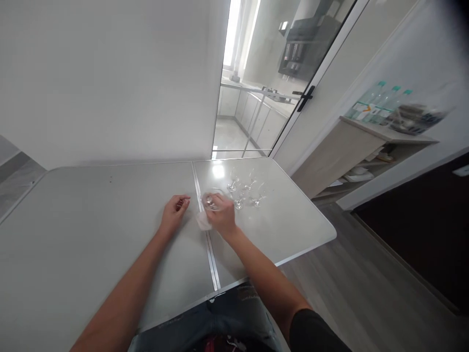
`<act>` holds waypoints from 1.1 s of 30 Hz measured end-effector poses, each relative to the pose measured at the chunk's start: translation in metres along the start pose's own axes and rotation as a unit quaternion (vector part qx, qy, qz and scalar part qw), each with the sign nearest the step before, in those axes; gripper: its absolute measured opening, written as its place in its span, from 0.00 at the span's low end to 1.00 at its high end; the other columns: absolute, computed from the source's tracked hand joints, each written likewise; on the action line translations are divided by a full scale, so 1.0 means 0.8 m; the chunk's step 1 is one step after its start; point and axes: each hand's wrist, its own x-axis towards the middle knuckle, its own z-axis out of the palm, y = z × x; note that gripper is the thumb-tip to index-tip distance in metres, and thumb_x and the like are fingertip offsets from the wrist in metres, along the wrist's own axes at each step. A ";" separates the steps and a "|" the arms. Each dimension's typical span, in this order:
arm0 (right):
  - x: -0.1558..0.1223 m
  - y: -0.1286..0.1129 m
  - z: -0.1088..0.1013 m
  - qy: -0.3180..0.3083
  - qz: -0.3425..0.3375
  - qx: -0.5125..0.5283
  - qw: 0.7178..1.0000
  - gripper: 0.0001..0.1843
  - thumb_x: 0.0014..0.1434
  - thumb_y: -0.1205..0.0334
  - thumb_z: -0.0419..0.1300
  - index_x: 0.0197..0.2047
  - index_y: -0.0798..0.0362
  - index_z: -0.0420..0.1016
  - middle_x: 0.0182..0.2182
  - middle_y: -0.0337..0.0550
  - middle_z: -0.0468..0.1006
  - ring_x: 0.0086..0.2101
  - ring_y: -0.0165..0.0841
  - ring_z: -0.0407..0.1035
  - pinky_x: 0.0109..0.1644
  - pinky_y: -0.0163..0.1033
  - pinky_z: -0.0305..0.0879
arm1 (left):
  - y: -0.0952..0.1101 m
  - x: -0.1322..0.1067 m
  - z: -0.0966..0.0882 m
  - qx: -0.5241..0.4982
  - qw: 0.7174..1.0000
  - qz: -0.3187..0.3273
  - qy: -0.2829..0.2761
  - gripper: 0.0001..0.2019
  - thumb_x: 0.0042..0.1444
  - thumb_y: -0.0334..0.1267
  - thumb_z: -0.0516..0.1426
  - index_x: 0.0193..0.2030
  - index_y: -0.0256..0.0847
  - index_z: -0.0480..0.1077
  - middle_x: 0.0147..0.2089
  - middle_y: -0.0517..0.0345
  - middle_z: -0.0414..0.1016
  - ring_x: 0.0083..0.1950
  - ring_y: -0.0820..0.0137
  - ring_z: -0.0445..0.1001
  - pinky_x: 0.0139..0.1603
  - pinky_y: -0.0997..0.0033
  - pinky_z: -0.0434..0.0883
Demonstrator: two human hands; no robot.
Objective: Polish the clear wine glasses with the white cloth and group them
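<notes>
My right hand (223, 214) is closed around a clear stemmed glass (208, 199), low over the table's metal seam. Motion blur and my fingers hide part of this glass. A crumpled white tissue (202, 221) shows below the same hand, partly covered by it; whether the hand grips it too I cannot tell. To the left, my left hand (175, 211) hovers at the table, fingers loosely curled and thumb apart, with nothing visible in it. Several clear stemmed glasses (239, 201) stand grouped just right of my right hand.
The pale table (120, 220) meets a white wall (110, 83) at its far side. Beyond the right end, a wooden shelf unit (351, 146) carries plastic bottles (377, 105) and a filled clear bag (414, 117). A glass door (264, 73) stands behind the table.
</notes>
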 end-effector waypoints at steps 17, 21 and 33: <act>0.026 0.285 -0.226 0.038 0.300 -0.215 0.929 0.14 0.51 0.52 0.64 0.29 0.55 0.86 0.29 0.49 0.85 0.34 0.40 0.78 0.38 0.36 0.65 | 0.003 -0.001 0.002 0.050 0.997 -0.044 -0.040 0.16 0.62 0.51 0.55 0.39 0.40 0.76 0.33 0.58 0.73 0.32 0.70 0.66 0.35 0.71 0.63; 0.041 0.303 -0.210 -0.006 0.307 -0.221 0.926 0.13 0.51 0.54 0.65 0.30 0.55 0.86 0.29 0.49 0.84 0.32 0.38 0.76 0.35 0.35 0.63 | 0.000 0.000 0.002 0.056 0.997 -0.039 -0.043 0.16 0.62 0.51 0.55 0.39 0.40 0.76 0.33 0.58 0.73 0.33 0.70 0.66 0.35 0.71 0.62; 0.016 0.267 -0.230 -0.024 0.384 -0.267 0.884 0.17 0.49 0.61 0.64 0.42 0.57 0.85 0.33 0.51 0.85 0.33 0.37 0.77 0.35 0.34 0.63 | 0.000 -0.003 0.005 0.042 0.998 -0.040 -0.037 0.15 0.61 0.49 0.55 0.36 0.40 0.75 0.31 0.58 0.72 0.31 0.70 0.65 0.33 0.71 0.62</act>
